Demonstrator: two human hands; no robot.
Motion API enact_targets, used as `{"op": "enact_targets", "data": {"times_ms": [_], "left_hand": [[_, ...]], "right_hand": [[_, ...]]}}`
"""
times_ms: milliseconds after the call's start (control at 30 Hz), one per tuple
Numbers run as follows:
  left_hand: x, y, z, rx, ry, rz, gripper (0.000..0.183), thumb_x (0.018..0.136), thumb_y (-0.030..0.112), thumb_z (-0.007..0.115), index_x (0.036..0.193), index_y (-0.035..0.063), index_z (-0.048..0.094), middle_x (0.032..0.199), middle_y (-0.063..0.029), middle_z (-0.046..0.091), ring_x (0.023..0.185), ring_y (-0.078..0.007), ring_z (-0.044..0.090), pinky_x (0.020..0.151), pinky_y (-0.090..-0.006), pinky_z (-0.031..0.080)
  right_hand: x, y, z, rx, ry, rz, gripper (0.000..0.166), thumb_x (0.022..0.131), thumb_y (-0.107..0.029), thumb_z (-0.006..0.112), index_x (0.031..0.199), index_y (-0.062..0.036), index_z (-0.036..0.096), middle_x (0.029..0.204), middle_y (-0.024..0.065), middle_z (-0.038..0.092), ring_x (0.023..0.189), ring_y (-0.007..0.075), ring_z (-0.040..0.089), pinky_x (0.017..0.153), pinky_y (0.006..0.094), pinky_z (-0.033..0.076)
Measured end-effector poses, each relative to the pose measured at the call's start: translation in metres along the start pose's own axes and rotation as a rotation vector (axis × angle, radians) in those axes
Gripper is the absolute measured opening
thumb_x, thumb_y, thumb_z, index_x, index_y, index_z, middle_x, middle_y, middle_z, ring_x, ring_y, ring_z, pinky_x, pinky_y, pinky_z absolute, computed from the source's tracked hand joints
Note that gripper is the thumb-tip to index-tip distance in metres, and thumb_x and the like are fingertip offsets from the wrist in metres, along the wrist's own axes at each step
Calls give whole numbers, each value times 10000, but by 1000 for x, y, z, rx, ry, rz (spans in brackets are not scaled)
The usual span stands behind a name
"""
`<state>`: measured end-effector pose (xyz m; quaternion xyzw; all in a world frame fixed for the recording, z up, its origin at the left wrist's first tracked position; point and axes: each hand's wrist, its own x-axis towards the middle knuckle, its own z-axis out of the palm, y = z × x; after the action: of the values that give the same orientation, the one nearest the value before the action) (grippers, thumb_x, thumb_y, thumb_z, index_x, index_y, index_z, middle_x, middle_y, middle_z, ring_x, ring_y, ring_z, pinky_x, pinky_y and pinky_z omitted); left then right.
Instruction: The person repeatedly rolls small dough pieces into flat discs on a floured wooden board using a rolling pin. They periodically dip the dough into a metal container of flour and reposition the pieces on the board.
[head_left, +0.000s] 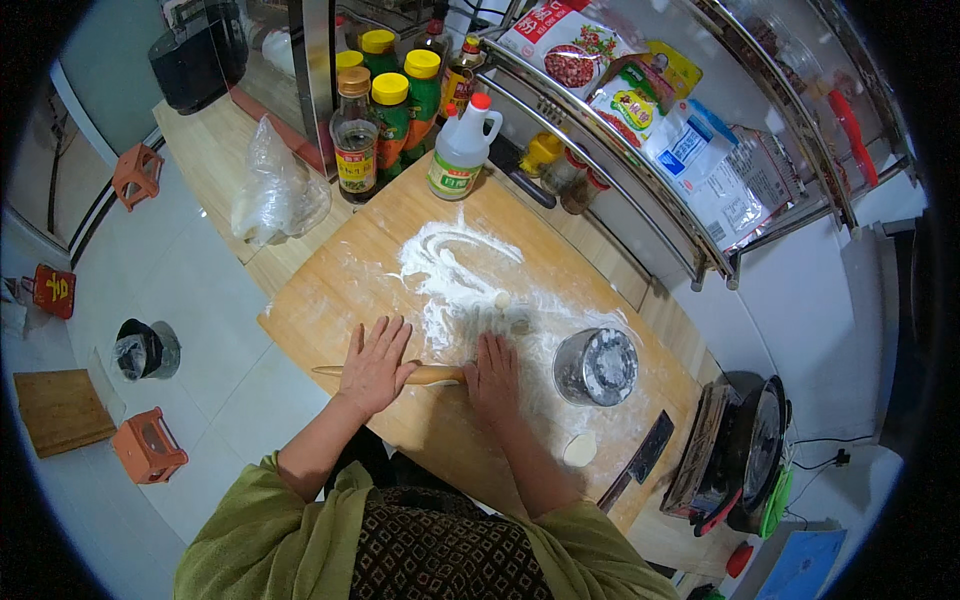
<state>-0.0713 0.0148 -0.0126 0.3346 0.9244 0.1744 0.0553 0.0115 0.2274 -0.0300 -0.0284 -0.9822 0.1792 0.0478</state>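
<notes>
A tapered wooden rolling pin (433, 374) lies across the floured wooden board (315, 315) under both palms. My left hand (377, 366) presses on its left part, fingers stretched forward and thumb along the pin. My right hand (493, 379) lies flat over its right end, hiding that end. A thin pale edge of dough (442, 383) shows just below the pin between my hands. Ahead of my right fingertips sits a small dough piece (502, 300), with another pale piece (519, 325) in the shadow beside it. A flat round of dough (580, 450) lies to the right of my right forearm.
White flour (442, 270) is spread over the board's middle. A flour-dusted metal canister (596, 367) and a cleaver (651, 448) are at the right. A white jug (463, 150) and a sauce bottle (355, 142) stand behind. A metal rack (600, 142) overhangs the far side.
</notes>
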Motion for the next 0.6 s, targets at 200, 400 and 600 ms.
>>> {"op": "enact_targets", "data": {"times_ms": [200, 400, 600], "left_hand": [[-43, 10, -8, 84, -98, 106, 634, 899, 398, 503, 1421, 85, 321, 1477, -78, 323, 1360, -281, 287, 1092, -546, 183], [-26, 2, -4, 64, -27, 27, 586, 889, 379, 526, 1373, 79, 387, 1440, -89, 368, 1332, -288, 323, 1053, -543, 255], [-68, 6, 2, 45, -52, 96, 396, 844, 270, 580, 1161, 44, 513, 1290, -126, 485, 1221, -317, 433, 954, -468, 354]], "right_hand": [[-51, -4, 15, 7, -33, -27, 574, 894, -298, 513, 1337, 44, 387, 1400, 206, 395, 1301, 389, 353, 1063, 554, 244], [-11, 4, 20, -20, -51, -47, 585, 881, -293, 537, 1357, 7, 379, 1393, 196, 409, 1307, 376, 354, 1069, 548, 235], [-56, -14, 12, 73, -28, -72, 512, 881, -294, 535, 1305, -18, 458, 1373, 165, 441, 1266, 348, 412, 1056, 508, 291]]}}
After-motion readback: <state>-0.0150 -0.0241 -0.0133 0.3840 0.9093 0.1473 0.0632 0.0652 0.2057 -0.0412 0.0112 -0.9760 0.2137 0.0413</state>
